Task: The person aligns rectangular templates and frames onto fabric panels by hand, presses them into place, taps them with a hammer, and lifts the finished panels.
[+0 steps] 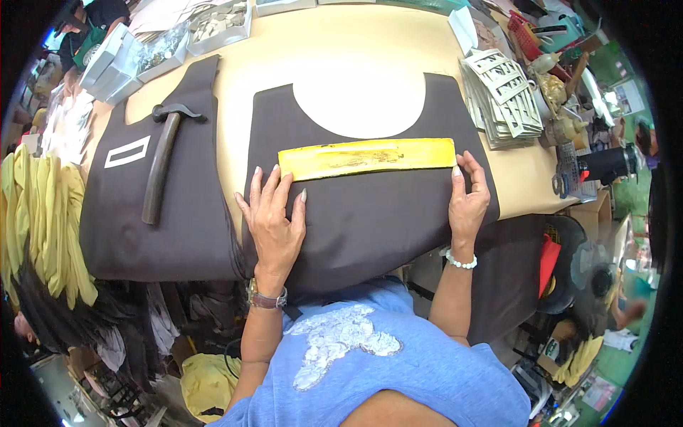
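Note:
A long, slightly curved yellow strip [366,158] with dark smudges lies across a dark fabric panel [356,220] that has a rounded neckline cutout. My left hand [276,224] rests on the panel with its fingers spread. Its fingertips are at the strip's left end, and the thumb is just below the lower edge. At the right end, my right hand [469,196] has its thumb and bent fingers against the strip's corner. To the left, a hammer [162,164] lies on more dark fabric [188,228], beside a white rectangular frame shape [128,151].
A stack of cream cut-out pieces [505,99] stands at the right of the table [249,46]. White boxes [220,28] of small parts line the back left. Yellow fabric [43,213] hangs at the left. Another person [89,35] is at the far left.

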`<state>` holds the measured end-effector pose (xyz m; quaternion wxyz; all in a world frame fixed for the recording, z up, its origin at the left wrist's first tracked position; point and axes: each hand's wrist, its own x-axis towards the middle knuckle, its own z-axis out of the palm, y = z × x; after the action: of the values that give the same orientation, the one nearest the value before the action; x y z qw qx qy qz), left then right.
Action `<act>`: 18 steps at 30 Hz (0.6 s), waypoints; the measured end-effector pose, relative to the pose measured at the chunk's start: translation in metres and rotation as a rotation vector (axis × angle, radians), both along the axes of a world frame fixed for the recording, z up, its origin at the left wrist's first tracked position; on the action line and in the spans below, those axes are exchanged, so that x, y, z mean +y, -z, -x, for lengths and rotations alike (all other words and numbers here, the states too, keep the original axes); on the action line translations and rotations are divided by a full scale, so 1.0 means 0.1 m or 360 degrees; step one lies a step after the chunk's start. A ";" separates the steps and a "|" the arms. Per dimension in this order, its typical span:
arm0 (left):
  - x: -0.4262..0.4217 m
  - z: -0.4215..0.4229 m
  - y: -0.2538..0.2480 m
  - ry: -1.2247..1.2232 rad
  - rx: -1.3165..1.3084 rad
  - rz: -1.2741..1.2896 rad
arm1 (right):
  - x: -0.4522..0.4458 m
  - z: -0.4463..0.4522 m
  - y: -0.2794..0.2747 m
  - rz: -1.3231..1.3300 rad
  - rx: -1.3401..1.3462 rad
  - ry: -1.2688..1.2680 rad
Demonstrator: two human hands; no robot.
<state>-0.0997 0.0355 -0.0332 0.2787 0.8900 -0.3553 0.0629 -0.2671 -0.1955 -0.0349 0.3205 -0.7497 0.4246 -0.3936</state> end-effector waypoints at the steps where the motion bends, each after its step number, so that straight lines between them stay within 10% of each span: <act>1: 0.00 0.00 0.00 -0.0002 0.0001 0.0023 | 0.00 0.00 0.00 -0.0021 -0.0008 0.0007; 18: -0.51 -0.67 0.05 -0.0004 -0.0212 -0.0351 | -0.69 -0.64 0.03 0.0193 0.0217 -0.0439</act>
<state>-0.0330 -0.0153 -0.0380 0.1550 0.9095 -0.3767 0.0827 -0.2032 -0.2649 -0.0376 0.2959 -0.8439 0.3140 -0.3190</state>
